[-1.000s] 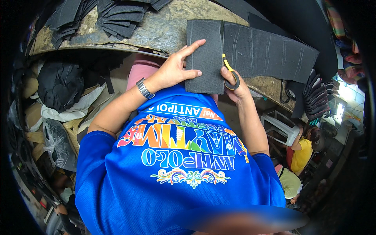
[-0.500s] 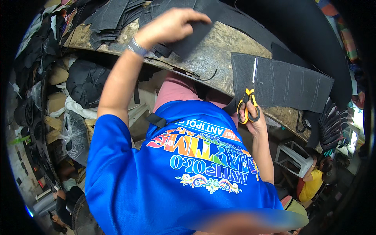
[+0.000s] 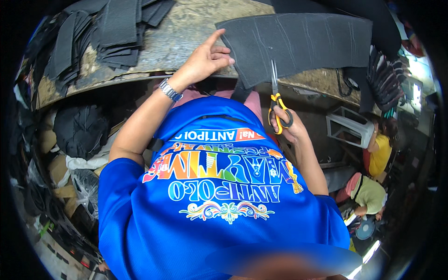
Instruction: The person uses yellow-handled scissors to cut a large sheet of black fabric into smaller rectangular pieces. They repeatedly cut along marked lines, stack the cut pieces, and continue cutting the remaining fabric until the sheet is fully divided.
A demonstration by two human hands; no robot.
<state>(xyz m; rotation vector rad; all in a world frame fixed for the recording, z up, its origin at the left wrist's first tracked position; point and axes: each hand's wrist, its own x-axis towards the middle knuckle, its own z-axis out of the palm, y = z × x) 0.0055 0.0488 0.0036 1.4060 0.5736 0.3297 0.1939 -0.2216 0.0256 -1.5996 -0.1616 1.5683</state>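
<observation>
A large dark grey fabric piece (image 3: 298, 44), marked with several pale chalk lines, lies on the worktable (image 3: 182, 28) and reaches past its near edge. Beside the fabric's left corner is my left hand (image 3: 205, 60), index finger stretched toward that corner, the others loosely bent, nothing held. My right hand (image 3: 294, 128) is wrapped round the yellow and black handles of a pair of scissors (image 3: 274, 88). The blades point away from me, slightly apart, and their tips overlap the fabric's near edge in view; I cannot tell whether they touch it.
Stacks of cut dark strips (image 3: 119, 28) lie on the table's left side. A bundle of dark pieces (image 3: 385, 79) hangs at the right end. Below right are a white plastic stool (image 3: 350, 128) and a person in yellow (image 3: 380, 151). Dark bags (image 3: 81, 126) sit lower left.
My left hand has set down or let go of a dark strip at the left and moved to the marked fabric's corner. The scissors stay in my right hand. The view has shifted.
</observation>
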